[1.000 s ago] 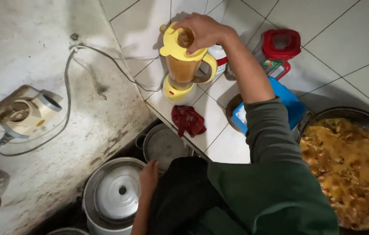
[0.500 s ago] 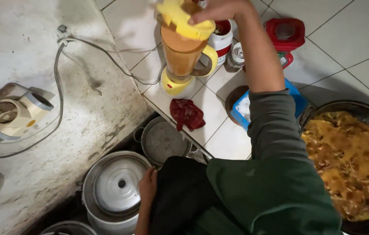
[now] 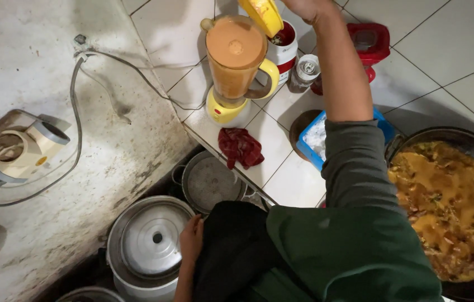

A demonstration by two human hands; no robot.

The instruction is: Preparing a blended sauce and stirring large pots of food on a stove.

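A blender jug [image 3: 236,56] full of thick orange liquid stands uncovered on its yellow base [image 3: 223,109] on the white tiled counter [image 3: 281,168]. My right hand [image 3: 309,8], at the top edge of the picture, holds the jug's yellow lid [image 3: 262,14] tilted just above and beside the rim. The green-sleeved arm reaches over the counter. My left hand [image 3: 191,240] hangs low by my dark clothing, fingers loosely curled, next to a lidded steel pot [image 3: 150,240]; it holds nothing.
A red cloth [image 3: 241,146] lies in front of the blender. A dark wok of yellow-orange stew [image 3: 449,201] sits at right. A blue tub of white powder [image 3: 311,142], a small jar [image 3: 306,70] and a red-lidded container [image 3: 368,42] crowd the counter. A power cord [image 3: 75,112] crosses the concrete floor.
My right hand has lifted the yellow lid off the blender jug and tipped it aside, exposing the orange liquid. My left hand has stayed by the steel pot.
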